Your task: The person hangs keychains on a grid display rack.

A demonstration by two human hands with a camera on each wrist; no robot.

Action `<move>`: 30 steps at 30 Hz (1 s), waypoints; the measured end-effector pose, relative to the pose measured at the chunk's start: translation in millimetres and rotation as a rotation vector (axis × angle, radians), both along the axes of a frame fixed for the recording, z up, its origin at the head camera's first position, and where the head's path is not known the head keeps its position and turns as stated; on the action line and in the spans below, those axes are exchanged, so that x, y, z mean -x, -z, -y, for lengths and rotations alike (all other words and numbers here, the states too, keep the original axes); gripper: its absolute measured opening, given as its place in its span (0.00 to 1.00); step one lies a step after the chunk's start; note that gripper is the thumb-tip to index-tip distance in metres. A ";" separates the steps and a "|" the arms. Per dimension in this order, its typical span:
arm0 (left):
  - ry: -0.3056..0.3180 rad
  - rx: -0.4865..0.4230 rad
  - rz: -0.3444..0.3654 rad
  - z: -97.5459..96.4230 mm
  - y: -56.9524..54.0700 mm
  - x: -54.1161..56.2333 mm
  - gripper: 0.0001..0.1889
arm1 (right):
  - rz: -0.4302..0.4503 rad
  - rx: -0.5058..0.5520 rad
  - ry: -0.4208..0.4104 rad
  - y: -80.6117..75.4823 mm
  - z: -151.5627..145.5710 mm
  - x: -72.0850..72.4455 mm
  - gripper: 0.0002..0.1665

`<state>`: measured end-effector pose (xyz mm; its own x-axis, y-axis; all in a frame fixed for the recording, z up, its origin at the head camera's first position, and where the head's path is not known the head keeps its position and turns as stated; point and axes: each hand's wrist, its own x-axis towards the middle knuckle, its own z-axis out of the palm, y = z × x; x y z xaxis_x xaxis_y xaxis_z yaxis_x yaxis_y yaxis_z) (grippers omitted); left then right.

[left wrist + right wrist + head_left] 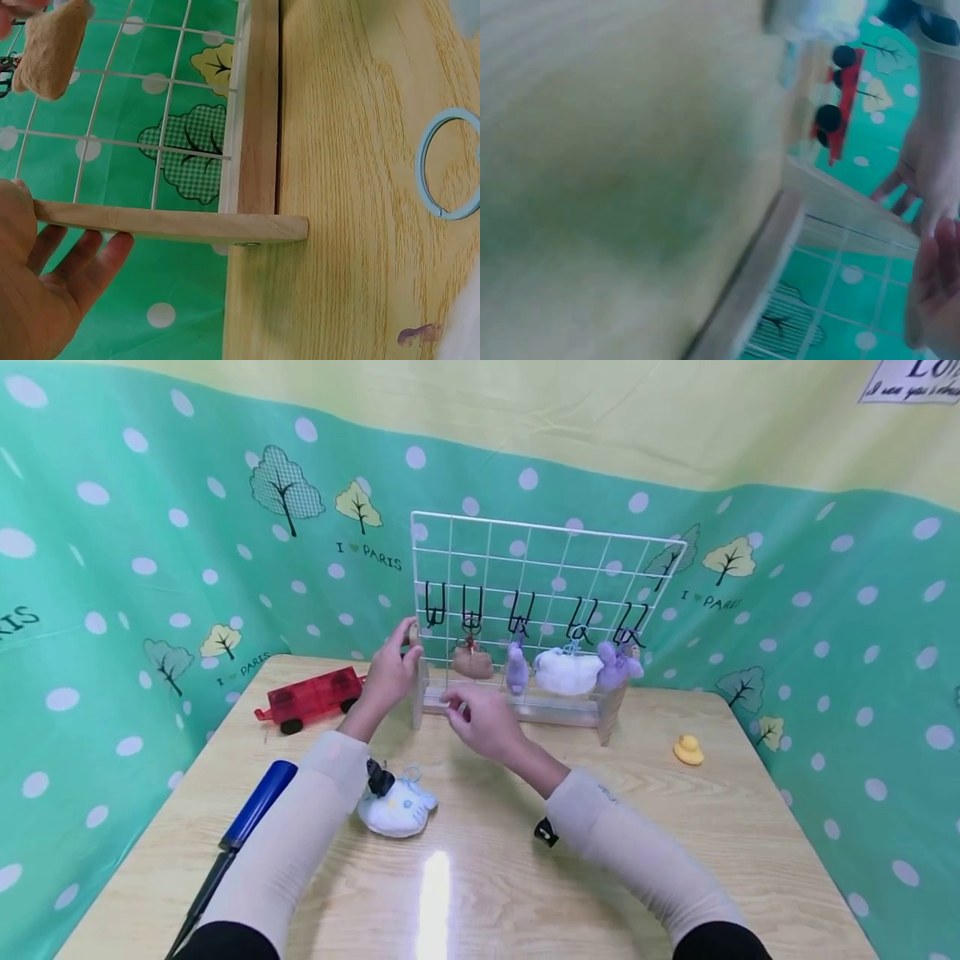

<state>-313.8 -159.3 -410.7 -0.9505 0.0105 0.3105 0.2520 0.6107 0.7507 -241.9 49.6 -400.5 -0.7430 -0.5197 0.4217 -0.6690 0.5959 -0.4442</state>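
Note:
A white wire grid rack (549, 535) on wooden supports stands at the back of the table. At its left wooden upright (172, 223), my left hand (392, 670) holds on, thumb on one side and fingers on the other. My right hand (486, 720) hovers before the lower left of the grid, fingers loosely bent, nothing visible in them. Just above it a brown plush charm (472, 662) hangs from a black hook. Further right hang a slim purple plush (517, 668), a white plush (566, 672) and a purple plush (619, 665). The leftmost hook (435, 606) bears nothing.
A white cat-face plush (397, 810) with a light blue ring (427, 161) lies near my left forearm. Behind that arm is a red toy wagon (311, 697); a blue-and-black stick (258, 804) lies at the left. The yellow rubber duck (687, 750) sits at the right.

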 end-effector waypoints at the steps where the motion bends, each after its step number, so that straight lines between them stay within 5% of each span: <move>1: 0.000 -0.002 -0.007 0.1 -0.9 0.6 0.29 | 0.037 -0.030 -0.022 3.9 2.2 1.2 0.10; 11: -0.014 -0.006 0.043 1.1 4.4 -1.8 0.29 | 0.320 -0.269 -0.237 47.2 23.6 4.4 0.17; 23: -0.010 -0.021 0.038 -1.4 -2.6 2.7 0.29 | 0.335 -0.442 -0.363 57.7 43.1 13.4 0.19; 30: -0.002 -0.019 0.019 -1.0 -1.5 0.4 0.29 | 0.307 -0.506 -0.357 65.9 48.3 13.8 0.18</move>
<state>-314.2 -158.3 -409.3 -0.9562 0.0031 0.2927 0.2366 0.5967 0.7668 -255.7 1.2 -466.4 -0.5369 -0.8321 -0.1392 -0.7511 0.5465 -0.3703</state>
